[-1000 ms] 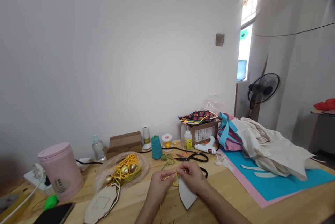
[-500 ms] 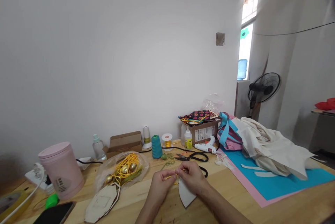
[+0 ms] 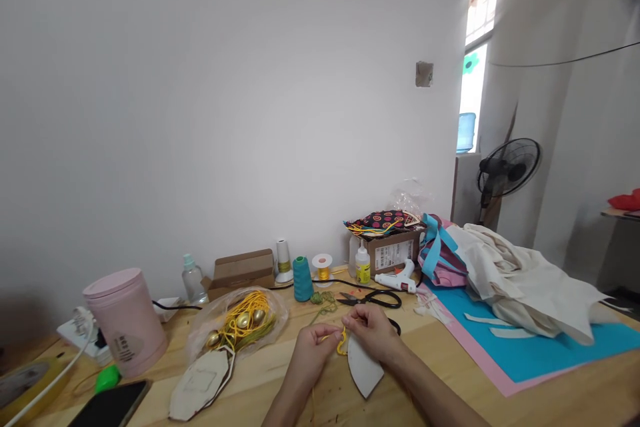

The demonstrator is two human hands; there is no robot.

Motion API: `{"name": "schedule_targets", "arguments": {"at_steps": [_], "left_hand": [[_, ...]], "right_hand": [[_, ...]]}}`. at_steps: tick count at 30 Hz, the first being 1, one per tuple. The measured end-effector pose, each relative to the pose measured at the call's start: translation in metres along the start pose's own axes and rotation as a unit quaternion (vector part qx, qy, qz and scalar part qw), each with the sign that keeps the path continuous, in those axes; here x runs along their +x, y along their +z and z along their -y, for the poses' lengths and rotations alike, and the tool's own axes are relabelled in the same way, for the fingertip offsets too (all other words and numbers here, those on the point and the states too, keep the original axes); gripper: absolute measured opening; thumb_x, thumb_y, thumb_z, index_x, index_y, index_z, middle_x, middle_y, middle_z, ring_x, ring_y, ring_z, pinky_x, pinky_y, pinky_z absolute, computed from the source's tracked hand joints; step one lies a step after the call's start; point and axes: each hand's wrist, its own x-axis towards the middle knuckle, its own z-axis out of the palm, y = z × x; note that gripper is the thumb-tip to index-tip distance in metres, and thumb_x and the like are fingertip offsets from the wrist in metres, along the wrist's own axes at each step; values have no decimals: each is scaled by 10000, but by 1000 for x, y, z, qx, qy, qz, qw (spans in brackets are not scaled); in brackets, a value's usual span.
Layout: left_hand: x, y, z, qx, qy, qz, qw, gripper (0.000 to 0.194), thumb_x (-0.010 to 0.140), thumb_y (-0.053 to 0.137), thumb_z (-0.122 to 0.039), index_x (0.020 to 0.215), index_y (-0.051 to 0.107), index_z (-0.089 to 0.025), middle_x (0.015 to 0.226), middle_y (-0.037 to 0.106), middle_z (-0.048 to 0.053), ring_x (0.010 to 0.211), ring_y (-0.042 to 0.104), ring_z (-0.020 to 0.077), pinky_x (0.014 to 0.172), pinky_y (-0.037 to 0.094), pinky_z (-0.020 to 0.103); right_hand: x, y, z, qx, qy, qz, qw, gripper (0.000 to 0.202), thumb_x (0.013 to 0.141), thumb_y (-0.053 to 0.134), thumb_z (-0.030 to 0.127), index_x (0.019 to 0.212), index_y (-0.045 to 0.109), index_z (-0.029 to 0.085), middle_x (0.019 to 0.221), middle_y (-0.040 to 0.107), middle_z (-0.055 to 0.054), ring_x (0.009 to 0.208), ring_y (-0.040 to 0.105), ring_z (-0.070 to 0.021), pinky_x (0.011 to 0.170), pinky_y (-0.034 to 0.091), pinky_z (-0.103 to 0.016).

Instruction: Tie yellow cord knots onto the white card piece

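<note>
Close together over the wooden table, my left hand (image 3: 316, 351) and my right hand (image 3: 371, 331) both pinch a thin yellow cord (image 3: 342, 345). A small loop of the cord hangs between the fingertips. Below my right hand is a white wedge-shaped piece (image 3: 364, 368) with a curved edge; whether the fingers also grip it I cannot tell. Just beyond the hands lie black-handled scissors (image 3: 375, 298), and another black handle loop shows partly behind my right hand. A tangle of green thread (image 3: 325, 304) rests beside the scissors.
At the back stand a teal thread cone (image 3: 303, 279), a glue bottle (image 3: 363, 264) and a white glue gun (image 3: 399, 278). To the left are a plastic bag (image 3: 275, 320) of yellow cords and gold bells, a pink canister (image 3: 127, 324) and a phone (image 3: 110, 406). White fabric (image 3: 530, 274) covers blue sheets at right.
The view has shifted slightly, so things sit a little further right. The yellow loop between my fingertips shows more plainly now. Both hands stay pinched close together.
</note>
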Motion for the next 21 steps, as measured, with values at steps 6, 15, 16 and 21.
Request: {"name": "schedule_targets", "arguments": {"at_steps": [6,15,16,21], "left_hand": [[3,-3,0,0,8,-11,1000,272,540,624,-346,628,639,-89,558,627,29,523,521,139,500,363,212],[6,-3,4,-74,-39,-19,996,274,487,652,-367,552,551,-121,293,338,-111,259,210,17,308,118,154],[6,-4,4,-74,-42,-14,996,273,482,658,-361,549,557,-115,301,358,-103,266,224,17,312,118,153],[7,-6,5,-57,-13,6,998,257,474,677,-321,562,632,-84,456,575,-5,402,439,68,410,296,166]], "right_hand": [[-1,1,1,34,7,26,999,226,668,491,309,684,611,118,593,563,-8,517,450,-94,448,313,-173],[0,1,-1,24,-8,44,999,217,676,474,261,679,643,125,581,575,-9,514,453,-94,439,303,-171],[0,2,0,22,-6,43,999,218,676,474,262,676,642,122,569,569,-7,500,445,-89,431,296,-168],[-1,3,-2,6,-15,38,999,214,686,466,265,695,634,133,588,573,-3,525,461,-93,445,308,-167]]}}
